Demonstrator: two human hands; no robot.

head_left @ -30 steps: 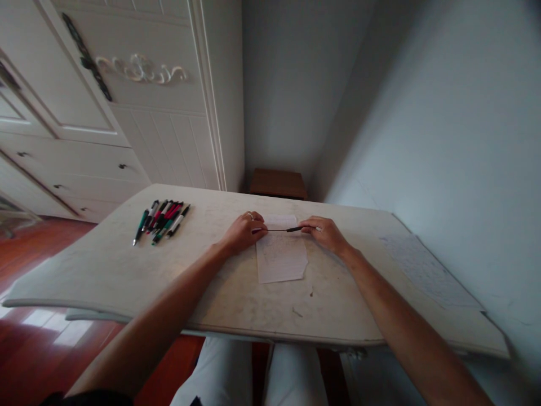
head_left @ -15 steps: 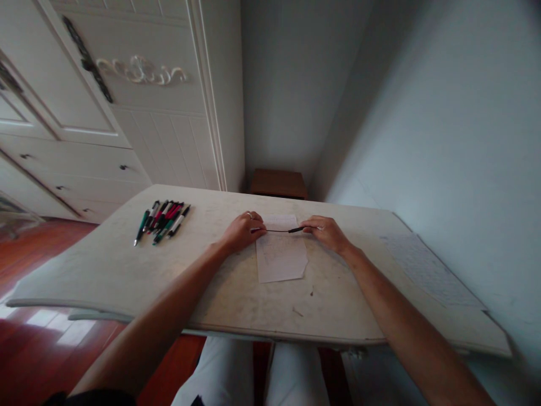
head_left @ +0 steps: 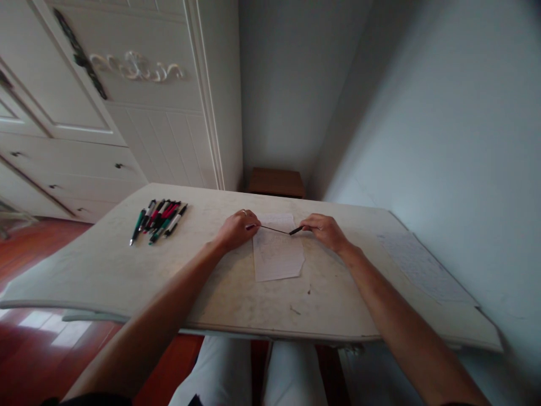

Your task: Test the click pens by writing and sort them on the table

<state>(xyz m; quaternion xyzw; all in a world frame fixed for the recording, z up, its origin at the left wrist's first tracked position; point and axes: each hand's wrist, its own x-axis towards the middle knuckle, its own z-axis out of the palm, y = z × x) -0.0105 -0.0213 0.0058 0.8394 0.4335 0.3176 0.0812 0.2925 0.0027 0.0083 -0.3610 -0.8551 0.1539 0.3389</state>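
My left hand, with a ring on one finger, is closed in a pinch on the end of a thin dark pen refill. A small pale piece also shows at these fingertips; its kind is unclear. Across from it, my right hand grips a pen barrel with a black front part. The refill's far end meets the barrel's tip; whether it sits inside cannot be made out. Both parts are held over a sheet of paper with faint writing, and the refill slopes down slightly to the right.
Several pens in black, white, red and green lie in a pile at the table's left. A written sheet lies by the right edge. Small dark bits are near the front of the white table. A wall stands close on the right.
My left hand has shifted slightly left and up. The refill, level before, now tilts, and the barrel's tip points lower. The camera view has moved a little.
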